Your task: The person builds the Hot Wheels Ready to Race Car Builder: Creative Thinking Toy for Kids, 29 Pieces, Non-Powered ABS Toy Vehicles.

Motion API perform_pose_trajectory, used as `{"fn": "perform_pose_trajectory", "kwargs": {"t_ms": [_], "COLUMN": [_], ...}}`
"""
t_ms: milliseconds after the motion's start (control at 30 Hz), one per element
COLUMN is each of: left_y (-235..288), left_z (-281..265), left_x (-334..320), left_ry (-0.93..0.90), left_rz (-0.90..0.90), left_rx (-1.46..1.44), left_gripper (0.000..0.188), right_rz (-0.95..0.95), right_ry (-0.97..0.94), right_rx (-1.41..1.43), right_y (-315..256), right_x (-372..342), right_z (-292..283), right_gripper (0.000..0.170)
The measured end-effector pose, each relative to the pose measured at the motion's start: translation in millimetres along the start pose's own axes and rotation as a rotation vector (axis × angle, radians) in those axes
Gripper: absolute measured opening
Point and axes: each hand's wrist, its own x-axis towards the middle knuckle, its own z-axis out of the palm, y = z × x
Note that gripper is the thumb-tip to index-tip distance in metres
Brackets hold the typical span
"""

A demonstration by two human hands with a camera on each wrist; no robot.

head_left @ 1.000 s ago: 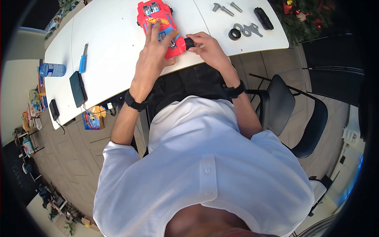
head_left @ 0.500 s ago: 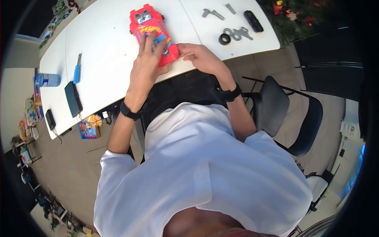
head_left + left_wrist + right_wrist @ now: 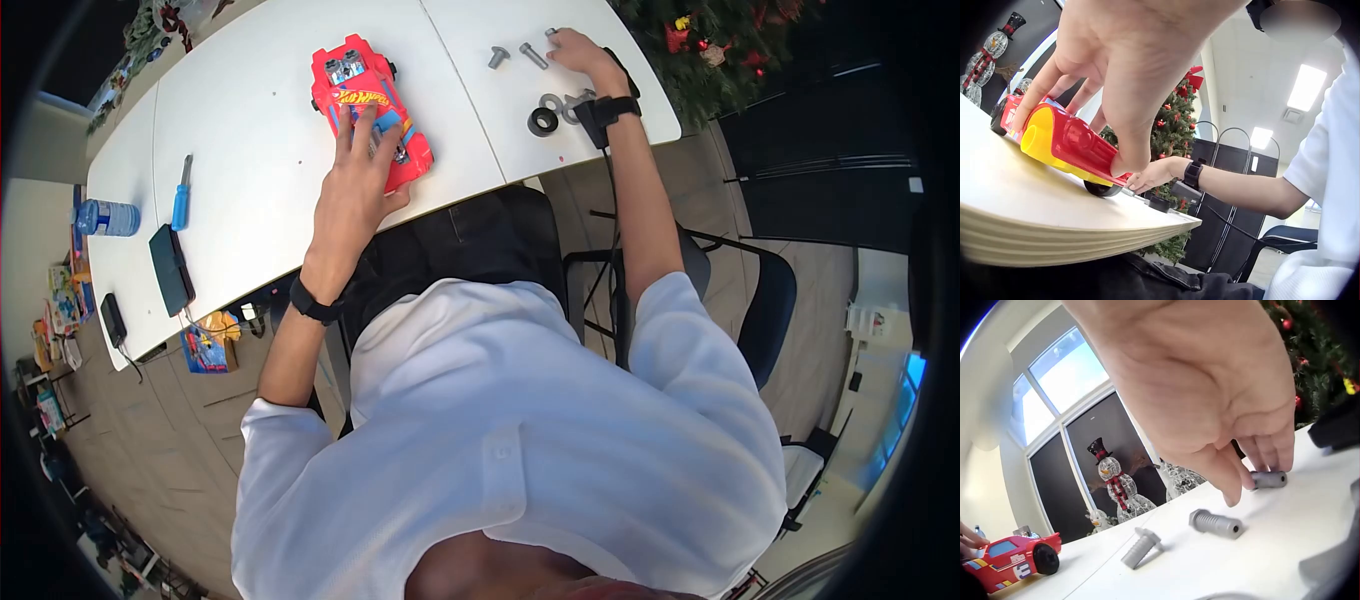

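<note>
A red toy car (image 3: 360, 85) with blue and yellow markings sits on the white table. My left hand (image 3: 350, 175) holds it from above, fingers over its body and thumb against its near end. In the left wrist view a yellow hub (image 3: 1034, 142) shows bare on its side, with a black wheel (image 3: 1102, 188) under its near end. Far right, my right hand (image 3: 580, 55) reaches down to a grey bolt (image 3: 1270, 479); its fingers touch the bolt while the thumb stands a little off. Two more grey bolts, one (image 3: 1215, 524) ridged and one (image 3: 1141, 547) wide-headed, lie beside it.
A black ring-shaped wheel (image 3: 543, 122) and grey tool-like pieces (image 3: 574, 108) lie near the right forearm. To the left are a blue-handled screwdriver (image 3: 182, 200), a dark phone-like slab (image 3: 172, 268) and a water bottle (image 3: 108, 218). A decorated tree (image 3: 700, 60) stands past the right edge.
My right hand has left the car's front corner, where it was at the black wheel, and moved far right to the bolts. The left hand stays on the car.
</note>
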Motion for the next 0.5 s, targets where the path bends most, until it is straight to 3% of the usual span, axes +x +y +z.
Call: {"fn": "perform_pose_trajectory", "kwargs": {"t_ms": [100,233,300,500], "left_y": [-2.6,-3.5,-3.9,-2.6], "left_z": [4.8,5.7,5.8,4.5], "left_x": [-2.5,-2.0,-2.0,-3.2], "left_ry": [0.009,0.039,0.041,0.003], "left_rz": [0.024,0.058,0.060,0.008], "left_rx": [0.010,0.020,0.020,-0.025], "left_gripper": [0.070,0.069,0.069,0.073], "right_rz": [0.060,0.022,-0.014,0.011], "right_ry": [0.068,0.041,0.128,0.047], "right_rx": [0.191,0.151,0.258,0.367], "right_y": [-43.8,-48.0,-56.2,-78.4], "right_x": [-32.4,-34.8,-46.0,-63.4], "right_z": [-7.0,-5.8,-11.1,-36.0], "right_gripper": [0.045,0.046,0.044,0.038]}}
